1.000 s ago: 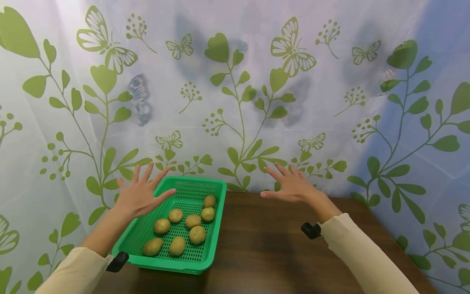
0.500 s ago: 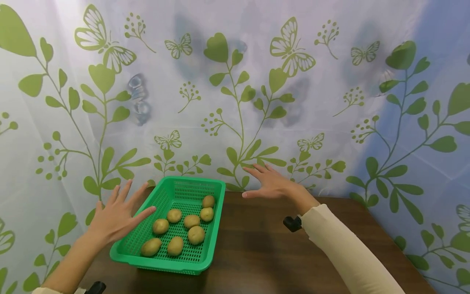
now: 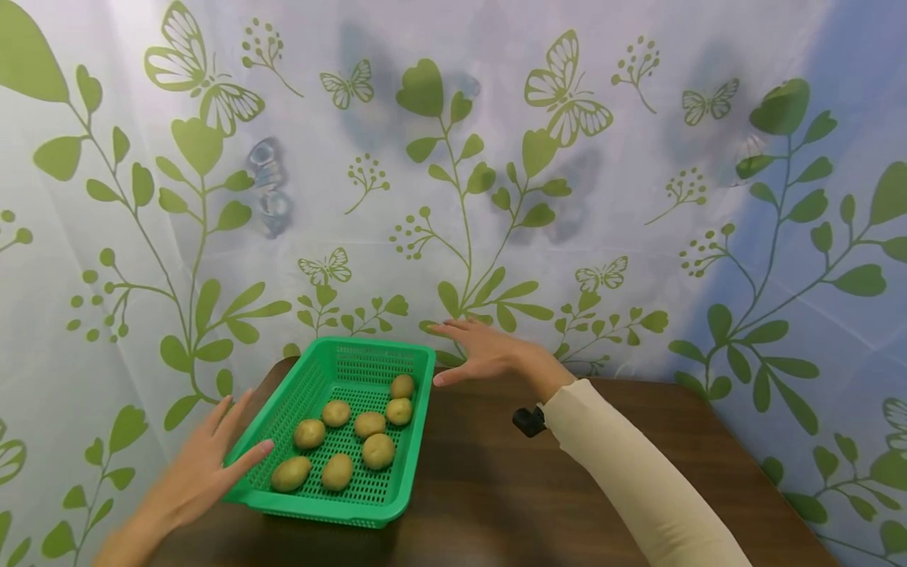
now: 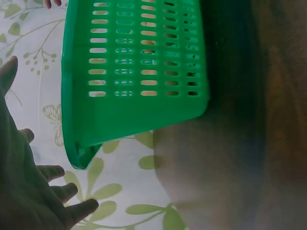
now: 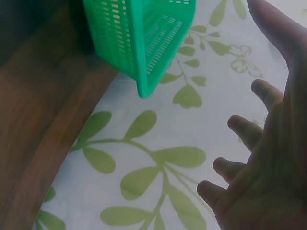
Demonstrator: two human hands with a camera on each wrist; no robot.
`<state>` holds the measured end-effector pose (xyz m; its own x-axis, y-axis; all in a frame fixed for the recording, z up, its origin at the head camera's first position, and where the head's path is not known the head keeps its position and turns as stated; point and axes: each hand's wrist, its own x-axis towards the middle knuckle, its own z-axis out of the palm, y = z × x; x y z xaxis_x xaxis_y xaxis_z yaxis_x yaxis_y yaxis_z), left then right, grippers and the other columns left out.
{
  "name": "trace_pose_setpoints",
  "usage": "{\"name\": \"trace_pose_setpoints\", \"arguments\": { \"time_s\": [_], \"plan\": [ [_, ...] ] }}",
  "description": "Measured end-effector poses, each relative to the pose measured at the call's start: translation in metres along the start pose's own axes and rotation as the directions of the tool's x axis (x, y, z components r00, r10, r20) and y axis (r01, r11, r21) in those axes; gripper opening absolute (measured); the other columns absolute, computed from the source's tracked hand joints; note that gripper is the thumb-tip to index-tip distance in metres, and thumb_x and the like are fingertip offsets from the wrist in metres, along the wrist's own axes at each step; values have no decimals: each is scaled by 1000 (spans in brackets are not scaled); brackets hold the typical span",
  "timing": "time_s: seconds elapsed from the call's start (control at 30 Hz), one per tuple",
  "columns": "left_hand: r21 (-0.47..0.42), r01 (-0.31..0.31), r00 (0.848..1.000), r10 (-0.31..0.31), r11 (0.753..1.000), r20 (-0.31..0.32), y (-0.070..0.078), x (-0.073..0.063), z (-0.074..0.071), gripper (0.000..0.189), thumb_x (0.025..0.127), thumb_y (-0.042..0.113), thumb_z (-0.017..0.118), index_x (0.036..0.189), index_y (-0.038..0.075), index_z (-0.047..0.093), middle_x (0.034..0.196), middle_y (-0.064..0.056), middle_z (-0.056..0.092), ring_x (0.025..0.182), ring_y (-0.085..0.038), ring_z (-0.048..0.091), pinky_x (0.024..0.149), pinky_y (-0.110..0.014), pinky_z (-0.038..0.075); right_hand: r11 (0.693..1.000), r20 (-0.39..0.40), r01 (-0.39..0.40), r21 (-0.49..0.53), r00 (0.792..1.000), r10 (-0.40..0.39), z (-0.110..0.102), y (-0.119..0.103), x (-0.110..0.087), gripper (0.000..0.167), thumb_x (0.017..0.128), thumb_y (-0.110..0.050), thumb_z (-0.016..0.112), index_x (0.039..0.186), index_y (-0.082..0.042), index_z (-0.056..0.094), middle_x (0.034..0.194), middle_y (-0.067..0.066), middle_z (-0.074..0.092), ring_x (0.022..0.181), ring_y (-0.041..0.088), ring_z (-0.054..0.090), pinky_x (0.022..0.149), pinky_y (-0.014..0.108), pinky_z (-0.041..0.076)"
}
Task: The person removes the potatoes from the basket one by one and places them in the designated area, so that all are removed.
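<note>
A green plastic basket [image 3: 283,499] with slotted walls stands on the table, several potatoes [image 3: 337,472] spread over its floor. My left hand [image 3: 205,465] is at the basket's left side, fingers extended and thumb overlapping the rim in the head view. My right hand [image 3: 489,352] hovers by the far right corner, fingers straight, pointing left toward the rim. Both hands hold nothing. In the left wrist view, the left fingers spread beside the basket wall [image 4: 129,108]; in the right wrist view, the right hand [image 5: 268,158] is apart from the basket corner [image 5: 144,86].
The dark brown wooden table [image 3: 567,480] extends to the right of the basket. Behind and around it hangs a pale curtain [image 3: 482,197] printed with green leaves and butterflies. A small black wrist device [image 3: 529,422] sits at the right sleeve.
My left hand has moved left and down, from over the basket's far left part to its left side. My right hand has moved left toward the basket. The basket and potatoes have stayed put.
</note>
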<state>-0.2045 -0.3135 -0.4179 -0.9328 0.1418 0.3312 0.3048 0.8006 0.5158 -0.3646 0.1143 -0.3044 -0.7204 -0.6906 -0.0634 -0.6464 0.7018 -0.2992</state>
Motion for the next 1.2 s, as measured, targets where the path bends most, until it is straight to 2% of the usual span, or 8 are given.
{"name": "trace_pose_setpoints", "arguments": {
  "time_s": [0.17,0.33,0.47,0.57,0.67,0.87,1.03,1.2],
  "plan": [
    [-193,65,997,-56,979,56,-4,-12,2,85,107,33,58,168,15,2,166,-30,13,143,-61,22,98,-79,31,998,26,59,-10,998,-59,7,-6,15,94,94,-61,67,168,-28,20,171,8,12,156,36,7,122,63,14],
    [-334,144,985,-104,932,134,-13,-21,7,86,108,22,59,166,2,-2,161,-34,20,141,-59,27,98,-33,49,994,49,105,-3,993,-104,17,-12,31,93,92,-61,68,167,-27,23,170,3,18,156,29,13,123,56,17],
    [-441,195,976,-129,876,174,-23,-25,13,84,107,17,60,165,-1,3,162,-33,18,149,-39,25,87,-8,42,992,63,121,39,990,-123,24,-19,42,95,91,-60,70,167,-25,25,169,0,22,155,24,19,123,52,22],
    [-529,208,974,-127,823,186,-30,-27,16,82,106,12,62,164,-3,6,163,-32,15,143,-3,33,88,-9,44,988,79,140,69,986,-145,28,-24,48,95,91,-60,71,167,-24,25,169,0,23,154,23,21,122,52,25],
    [-613,205,975,-104,763,196,-36,-28,19,80,105,5,61,163,-6,8,158,-28,28,123,12,46,89,-17,52,985,105,149,87,982,-158,33,-29,54,95,91,-60,72,167,-28,24,169,-2,23,154,21,21,122,51,25],
    [-699,224,971,-95,679,219,-41,-31,21,77,105,1,59,163,-7,8,145,5,46,120,-2,58,91,-27,57,981,146,148,127,975,-166,42,-43,65,95,89,-59,75,166,-35,25,169,-5,22,153,19,22,121,50,27],
    [-728,218,972,-78,651,221,-43,-33,22,78,104,-2,57,162,-8,5,144,-7,50,120,-8,61,90,-30,58,980,184,154,128,967,-176,56,-52,78,91,91,-52,76,166,-32,26,169,-4,23,153,19,22,122,44,28],
    [-774,184,978,-37,605,203,-48,-32,27,78,104,-6,55,161,-11,1,136,2,59,118,-11,62,89,-29,58,981,211,150,127,962,-174,71,-56,88,87,93,-50,75,165,-31,30,167,-6,28,152,17,26,121,40,29]
  ]
}}
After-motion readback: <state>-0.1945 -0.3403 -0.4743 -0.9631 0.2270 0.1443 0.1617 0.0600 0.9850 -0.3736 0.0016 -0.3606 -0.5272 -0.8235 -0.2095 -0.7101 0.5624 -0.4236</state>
